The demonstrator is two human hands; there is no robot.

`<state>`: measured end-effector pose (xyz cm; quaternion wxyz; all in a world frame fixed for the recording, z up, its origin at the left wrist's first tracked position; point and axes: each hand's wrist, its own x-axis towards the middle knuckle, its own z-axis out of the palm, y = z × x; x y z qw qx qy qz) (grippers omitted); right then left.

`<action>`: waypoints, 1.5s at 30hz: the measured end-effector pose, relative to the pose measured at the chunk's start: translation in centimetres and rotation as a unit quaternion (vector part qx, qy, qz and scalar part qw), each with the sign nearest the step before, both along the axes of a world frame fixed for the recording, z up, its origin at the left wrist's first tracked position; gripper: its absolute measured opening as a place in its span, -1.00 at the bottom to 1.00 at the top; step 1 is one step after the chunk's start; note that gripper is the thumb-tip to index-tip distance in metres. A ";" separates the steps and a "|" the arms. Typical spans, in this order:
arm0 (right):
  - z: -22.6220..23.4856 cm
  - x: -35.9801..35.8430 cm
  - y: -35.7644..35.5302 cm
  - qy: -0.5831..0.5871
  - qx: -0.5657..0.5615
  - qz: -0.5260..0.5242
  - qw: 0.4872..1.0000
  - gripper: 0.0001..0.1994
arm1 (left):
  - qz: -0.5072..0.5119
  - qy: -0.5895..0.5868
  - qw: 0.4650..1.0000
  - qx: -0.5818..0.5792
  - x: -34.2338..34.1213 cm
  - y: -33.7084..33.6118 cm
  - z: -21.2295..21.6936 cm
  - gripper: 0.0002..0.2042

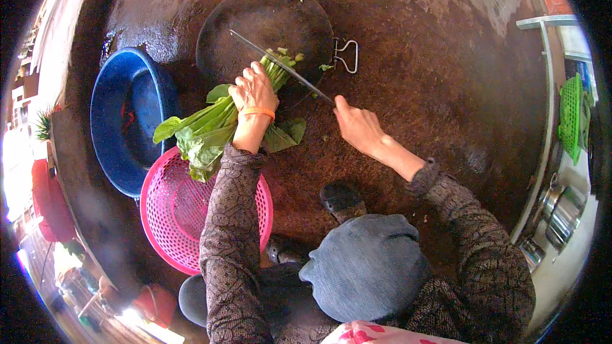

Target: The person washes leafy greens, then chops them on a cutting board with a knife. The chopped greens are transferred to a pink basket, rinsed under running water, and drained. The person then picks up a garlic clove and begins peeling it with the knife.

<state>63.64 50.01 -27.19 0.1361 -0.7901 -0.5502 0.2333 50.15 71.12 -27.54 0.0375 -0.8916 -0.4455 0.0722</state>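
My left hand (255, 94) is closed round a bunch of leafy greens (210, 126), pressing it over the near edge of a dark round board (255, 22). The leaves fan out to the lower left, and the cut stalk ends point to the upper right. My right hand (359, 127) grips a long knife (280, 65) by its handle, which the fingers mostly hide. Its blade lies slantwise across the stalks, just beyond my left fingers. A few green scraps rest at the board's right edge, beside its metal handle (346, 56).
A pink perforated basket (150, 207) sits on the floor below the leaves. Left of the board stands a blue basin (105, 124) with something small and red inside. Metal pots (564, 216) and a green strainer (570, 118) are along the right edge. My knees and shoes are close by.
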 end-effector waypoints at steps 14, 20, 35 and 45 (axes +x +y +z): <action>0.3 0.5 1.5 0.054 0.028 -0.013 0.998 -0.80 | 0.051 -0.001 0.996 -0.077 -1.0 1.8 0.7 -0.45; 1.3 0.0 -3.2 0.028 0.118 -0.020 0.992 -0.83 | 0.053 -0.034 0.997 -0.053 -1.2 1.6 0.6 -0.46; 0.4 -0.4 3.9 0.044 0.033 0.010 0.998 -0.82 | 0.033 -0.039 0.997 -0.055 -1.7 2.0 0.4 -0.46; 2.7 -0.8 -3.0 0.028 0.004 -0.009 1.000 -0.77 | 0.043 -0.046 0.997 -0.042 -1.9 2.4 -0.9 -0.51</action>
